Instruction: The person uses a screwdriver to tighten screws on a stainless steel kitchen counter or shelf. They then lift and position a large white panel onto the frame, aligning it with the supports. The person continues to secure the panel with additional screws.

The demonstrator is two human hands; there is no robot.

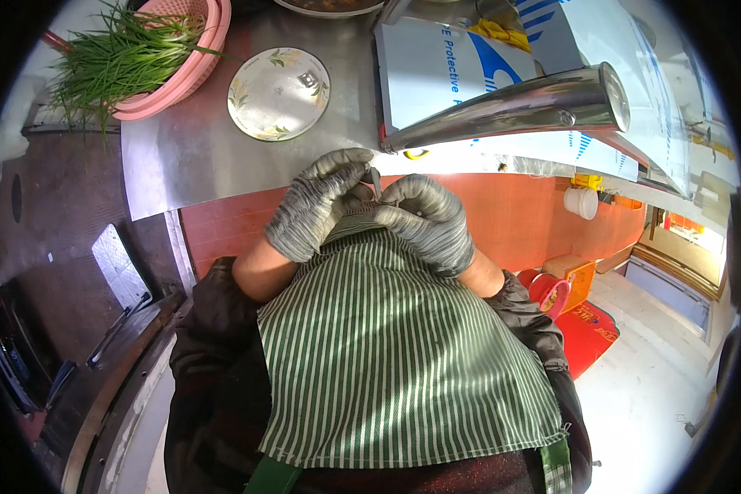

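My left hand (317, 202) and my right hand (428, 221), both in grey knit gloves, meet at the front of my body, close to the steel table edge. The fingers of both are bent and pinched. Between them sits a small dark grey piece (375, 181), narrow toward its lower end, and my left fingers close on it. What the right fingertips pinch is too small to make out. Just below the hands lies the top edge of a green-and-white striped apron (403, 329). On the table ahead is a round white plate (278, 95) with a floral rim.
At the far left, a pink basket (214, 49) holds long green stalks (128, 62). A shiny metal tube (519, 107) slants across the right side by film-covered panels (436, 70). A red bucket (549, 294) and red mat (589, 333) are on the floor at right.
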